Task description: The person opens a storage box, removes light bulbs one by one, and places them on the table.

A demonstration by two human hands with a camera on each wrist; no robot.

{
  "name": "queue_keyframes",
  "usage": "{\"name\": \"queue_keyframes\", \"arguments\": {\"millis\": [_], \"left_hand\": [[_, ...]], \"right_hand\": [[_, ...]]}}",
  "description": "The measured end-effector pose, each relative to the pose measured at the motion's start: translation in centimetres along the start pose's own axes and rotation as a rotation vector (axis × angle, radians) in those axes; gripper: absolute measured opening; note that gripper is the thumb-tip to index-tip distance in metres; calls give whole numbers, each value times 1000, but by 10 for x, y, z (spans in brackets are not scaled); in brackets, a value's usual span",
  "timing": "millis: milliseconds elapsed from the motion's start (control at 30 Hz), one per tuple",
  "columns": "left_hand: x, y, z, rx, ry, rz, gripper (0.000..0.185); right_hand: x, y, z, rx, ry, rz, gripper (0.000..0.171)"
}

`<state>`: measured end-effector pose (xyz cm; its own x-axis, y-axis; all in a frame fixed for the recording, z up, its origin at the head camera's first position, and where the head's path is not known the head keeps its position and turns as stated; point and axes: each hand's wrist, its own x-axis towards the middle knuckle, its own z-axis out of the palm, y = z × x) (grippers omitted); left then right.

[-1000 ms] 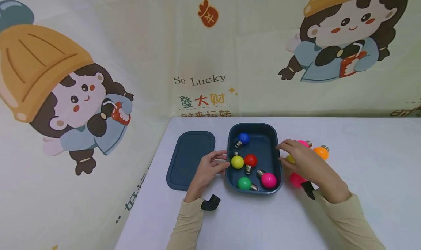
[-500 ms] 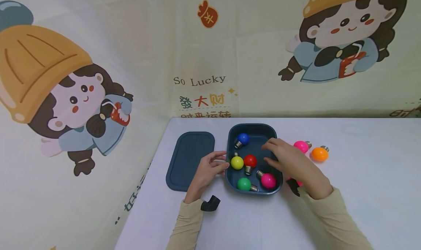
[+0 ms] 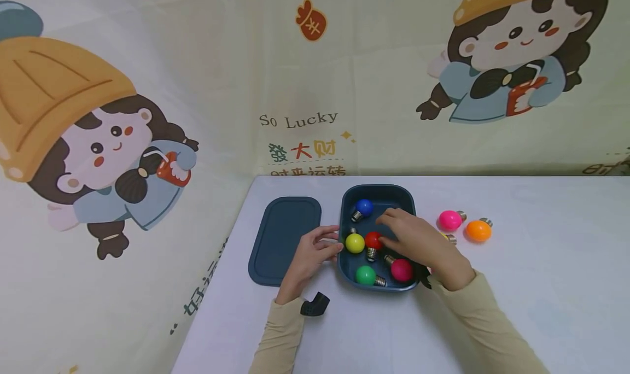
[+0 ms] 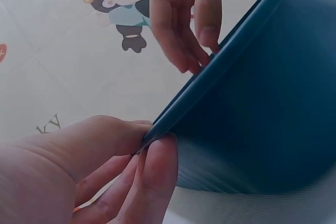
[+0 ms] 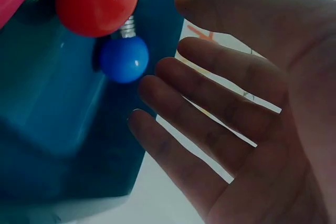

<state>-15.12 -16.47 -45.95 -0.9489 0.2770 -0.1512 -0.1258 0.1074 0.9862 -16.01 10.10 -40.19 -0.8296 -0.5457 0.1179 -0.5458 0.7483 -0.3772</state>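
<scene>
A dark blue box (image 3: 389, 199) holds small coloured bulbs with metal screw ends: a blue bulb (image 3: 364, 206), a yellow bulb (image 3: 355, 243), a red bulb (image 3: 372, 240), a green bulb (image 3: 366, 275) and a pink bulb (image 3: 402, 270). At the box's left side, my left hand (image 3: 312, 253) pinches its rim between thumb and fingers, plain in the left wrist view. My right hand (image 3: 415, 240) hovers over the box's right half, its fingertips overlapping the red bulb in the head view. Seen from the right wrist, its fingers (image 5: 205, 129) are extended and spread, with nothing in them.
Left of the box lies a flat dark blue lid (image 3: 285, 237), partly behind the left hand. On the white table (image 3: 551, 264) to the right are another pink bulb (image 3: 449, 220), an orange bulb (image 3: 478, 231) and a yellow one mostly hidden by the right hand. A cartoon-printed cloth (image 3: 394, 89) hangs behind.
My right hand has moved left from the box's right rim to over its inside, uncovering the pink and orange bulbs outside. My left hand has stayed on the rim.
</scene>
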Motion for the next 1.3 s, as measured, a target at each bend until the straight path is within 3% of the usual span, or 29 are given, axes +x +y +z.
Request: {"name": "queue_keyframes", "arguments": {"millis": [700,1300], "left_hand": [[-1,2,0,-19,-2,-23,48],[0,3,0,-15,-10,-2,49]], "right_hand": [[18,-4,13,55,-111,10,35],[28,2,27,117,-199,18,32]]}}
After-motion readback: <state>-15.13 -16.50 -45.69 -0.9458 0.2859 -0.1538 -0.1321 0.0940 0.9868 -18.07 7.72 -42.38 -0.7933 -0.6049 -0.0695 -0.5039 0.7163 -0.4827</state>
